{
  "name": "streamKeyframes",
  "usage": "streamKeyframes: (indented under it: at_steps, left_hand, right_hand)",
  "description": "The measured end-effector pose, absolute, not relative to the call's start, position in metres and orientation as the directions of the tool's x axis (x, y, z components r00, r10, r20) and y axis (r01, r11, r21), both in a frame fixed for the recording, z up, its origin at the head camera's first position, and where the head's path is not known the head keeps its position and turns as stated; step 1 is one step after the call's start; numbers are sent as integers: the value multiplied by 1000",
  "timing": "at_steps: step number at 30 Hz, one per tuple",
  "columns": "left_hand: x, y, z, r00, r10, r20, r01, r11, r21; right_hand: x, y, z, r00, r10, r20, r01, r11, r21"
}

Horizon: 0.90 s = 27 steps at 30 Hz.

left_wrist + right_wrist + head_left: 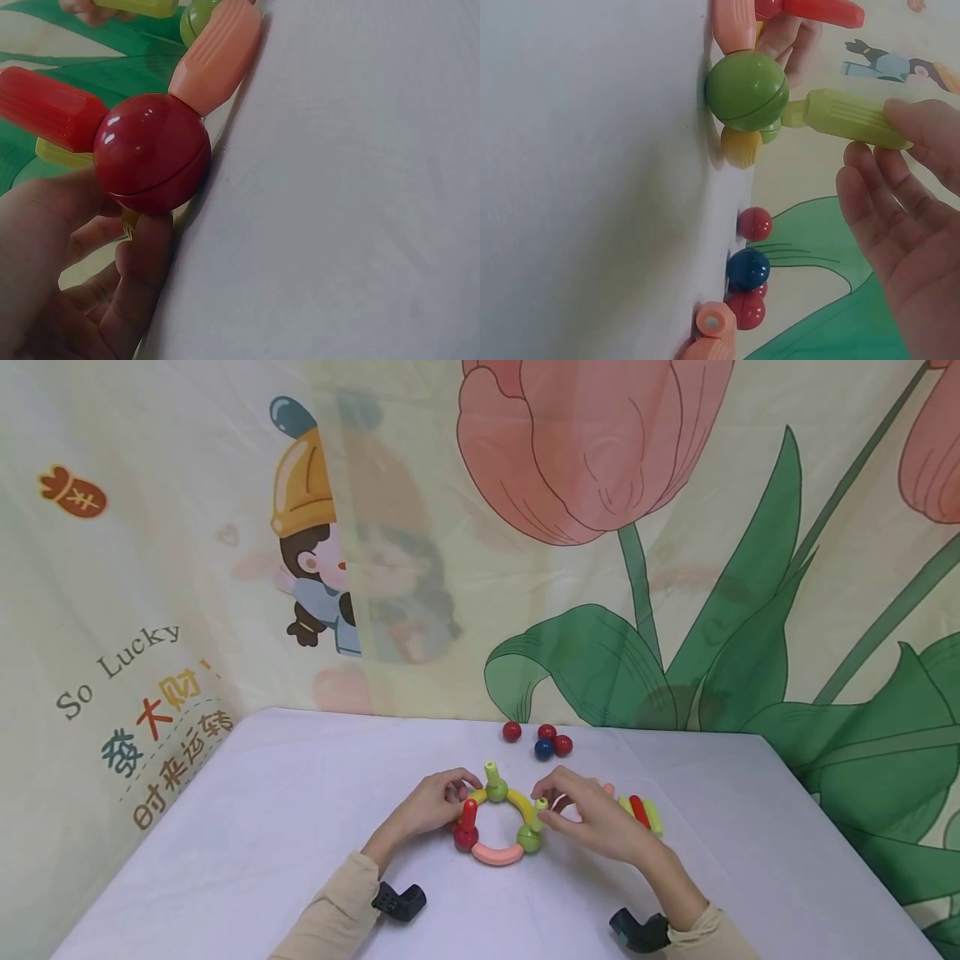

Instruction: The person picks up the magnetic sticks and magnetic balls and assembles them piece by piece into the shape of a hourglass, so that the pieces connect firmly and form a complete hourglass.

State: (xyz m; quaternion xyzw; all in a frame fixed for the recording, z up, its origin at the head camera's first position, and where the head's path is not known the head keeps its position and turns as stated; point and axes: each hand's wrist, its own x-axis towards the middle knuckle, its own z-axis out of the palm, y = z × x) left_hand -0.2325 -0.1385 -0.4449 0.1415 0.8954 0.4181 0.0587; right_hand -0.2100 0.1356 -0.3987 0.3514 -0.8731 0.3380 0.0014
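Note:
A ring of toy pieces lies on the table: a red ball (154, 150), two green balls (748, 91), a pink curved rod (497, 855) and yellow curved rods (521, 805). From the red ball rises a red rod (469, 815); a light green rod (491, 773) stands on the far green ball (497, 791). My left hand (435, 802) grips the yellow curved rod (129, 223) beside the red ball, its fingers partly hidden. At the ring's right, my right hand (592, 814) pinches the upper end of a light green rod (851, 118) that meets the near green ball.
Red balls (512, 732) and a blue ball (543, 749) lie beyond the ring, near the table's back edge. Right of my right hand are several short rods, among them a red rod (640, 811) and a yellow-green rod (654, 817). A printed curtain (405, 460) hangs behind the table.

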Motion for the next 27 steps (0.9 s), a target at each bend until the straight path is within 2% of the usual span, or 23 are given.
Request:
streamKeyframes:
  at_steps: [27]
  left_hand:
    - [-232,-140,-446,-945,328,3,199,568,799]
  right_hand:
    - [-209,131,-404,-756,-625,194,-593,529,-607]
